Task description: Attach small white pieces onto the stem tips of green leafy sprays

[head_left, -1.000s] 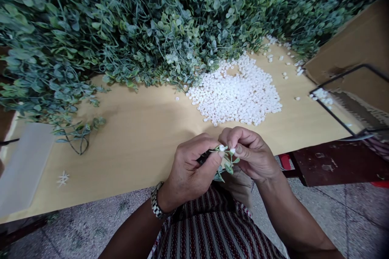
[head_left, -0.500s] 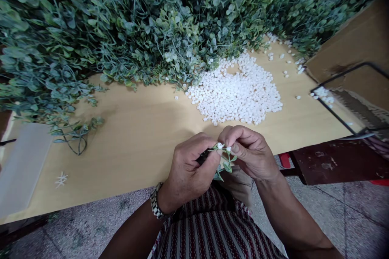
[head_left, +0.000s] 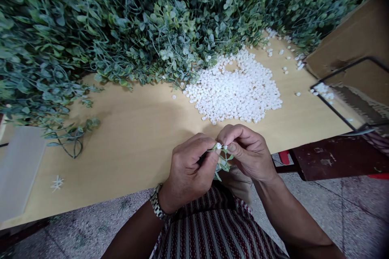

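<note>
My left hand (head_left: 192, 166) pinches a small artificial green sprig (head_left: 224, 164) between thumb and forefinger, close to the table's front edge. A white bead (head_left: 219, 145) sits on the sprig at those fingertips. Just to its right, my right hand (head_left: 251, 151) has thumb and fingers closed around a second white bead (head_left: 225, 147), which touches the sprig; whether it is fixed there I cannot tell. Leaves hang below the fingers of both hands. Past my hands lies a wide heap of white beads (head_left: 235, 91) on the wooden table (head_left: 136, 129).
Artificial foliage (head_left: 146, 20) is piled along the table's far side. A cardboard box (head_left: 358, 36) and a black wire frame (head_left: 331, 109) stand at the right. On the left lie a translucent sheet (head_left: 22, 170), a loose sprig (head_left: 73, 135) and a few white sticks (head_left: 57, 183).
The right hand has come slightly closer to the left, so the two beads are nearer each other. The view has shifted a little. Both hands keep their pinch.
</note>
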Demonstrator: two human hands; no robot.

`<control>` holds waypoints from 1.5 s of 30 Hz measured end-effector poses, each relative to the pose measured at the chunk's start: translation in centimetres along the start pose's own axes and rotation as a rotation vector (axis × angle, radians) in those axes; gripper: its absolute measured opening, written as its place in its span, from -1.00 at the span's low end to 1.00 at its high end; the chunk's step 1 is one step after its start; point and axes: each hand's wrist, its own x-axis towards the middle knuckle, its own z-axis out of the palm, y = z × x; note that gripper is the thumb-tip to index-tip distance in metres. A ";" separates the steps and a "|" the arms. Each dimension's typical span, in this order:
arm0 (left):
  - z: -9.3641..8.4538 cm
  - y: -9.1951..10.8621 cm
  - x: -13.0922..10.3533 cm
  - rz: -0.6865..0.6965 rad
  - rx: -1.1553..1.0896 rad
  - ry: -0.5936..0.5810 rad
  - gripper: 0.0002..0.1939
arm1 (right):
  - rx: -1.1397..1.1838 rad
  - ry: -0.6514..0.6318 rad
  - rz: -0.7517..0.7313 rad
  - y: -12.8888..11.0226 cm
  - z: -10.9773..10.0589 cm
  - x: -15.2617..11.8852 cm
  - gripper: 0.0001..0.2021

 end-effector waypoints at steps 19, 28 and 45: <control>0.5 -0.2 0.1 0.071 -0.029 0.056 -0.89 | -0.033 0.026 -0.066 -0.3 0.5 -0.1 -0.97; -0.2 0.2 0.6 -0.162 -0.164 0.021 -0.91 | 0.012 -0.023 0.018 -0.2 -0.2 -0.1 -0.94; -1.0 1.4 0.1 0.246 0.643 0.015 -0.76 | -0.388 0.090 -0.129 -0.8 1.2 -0.1 -0.92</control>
